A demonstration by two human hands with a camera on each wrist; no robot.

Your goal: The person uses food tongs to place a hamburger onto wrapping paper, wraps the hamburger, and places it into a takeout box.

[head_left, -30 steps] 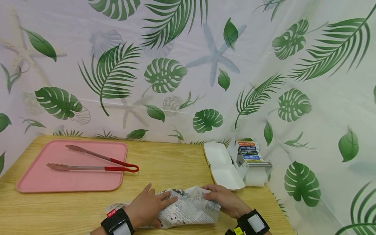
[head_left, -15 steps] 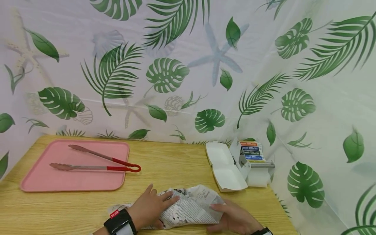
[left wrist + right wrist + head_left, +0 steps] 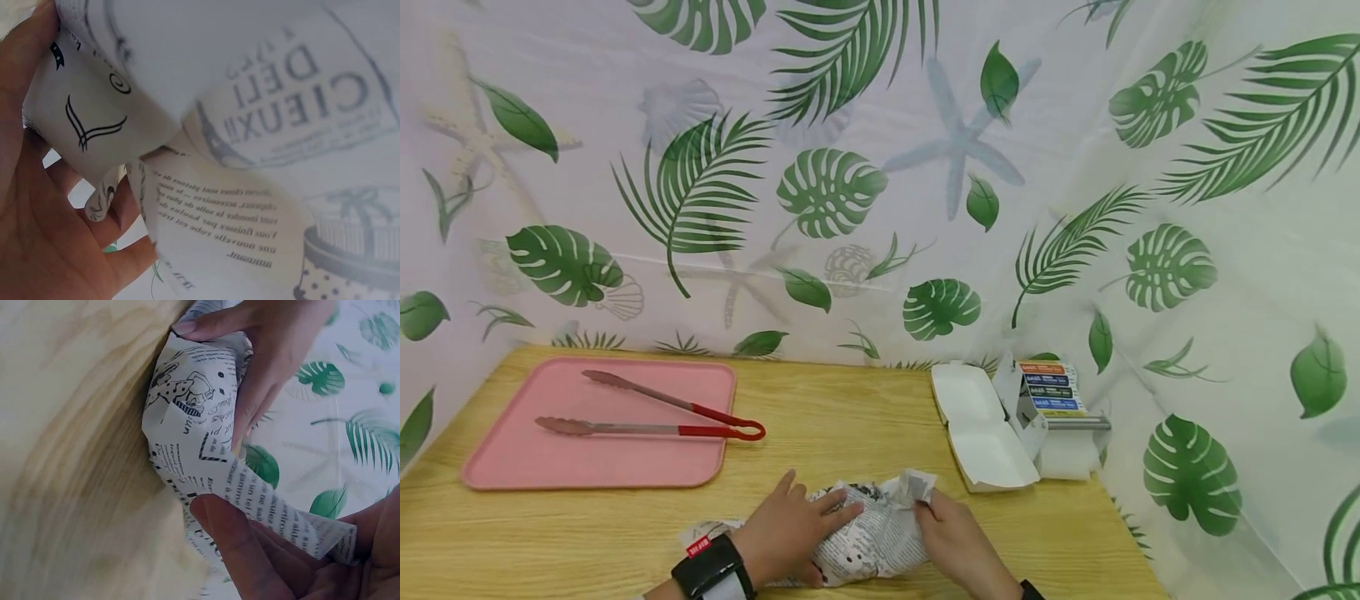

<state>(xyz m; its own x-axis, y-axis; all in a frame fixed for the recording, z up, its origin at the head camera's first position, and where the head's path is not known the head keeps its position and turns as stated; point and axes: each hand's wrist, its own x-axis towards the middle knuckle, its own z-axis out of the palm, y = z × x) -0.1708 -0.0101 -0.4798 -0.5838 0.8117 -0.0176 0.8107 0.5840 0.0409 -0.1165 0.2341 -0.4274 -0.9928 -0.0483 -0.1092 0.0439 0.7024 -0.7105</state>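
Observation:
A sheet of newspaper-print wrapping paper [image 3: 880, 533], white with black text and drawings, is folded into a bulky bundle at the table's front. Whatever lies inside is hidden. My left hand [image 3: 786, 529] lies over the bundle's middle; in the right wrist view its thumb and fingers straddle the paper [image 3: 187, 419] from both sides. At the bundle's right end, my right hand [image 3: 958, 537] pinches a loose flap between thumb and fingers, the flap's edge standing up. Close to the left wrist camera, the loose left end of the sheet [image 3: 300, 219] hangs in front of the palm.
On the back left is a pink tray [image 3: 497, 458] with red-handled tongs [image 3: 700, 429] lying open across it. An open white takeout box [image 3: 988, 450] stands back right, beside a label dispenser [image 3: 1052, 400] with coloured label rolls. A leaf-print sheet [image 3: 850, 250] hangs behind the table.
My right hand has let go of the flap's far corner, gone under the right end, and folded it inward to the left. My left hand has stayed on the bundle.

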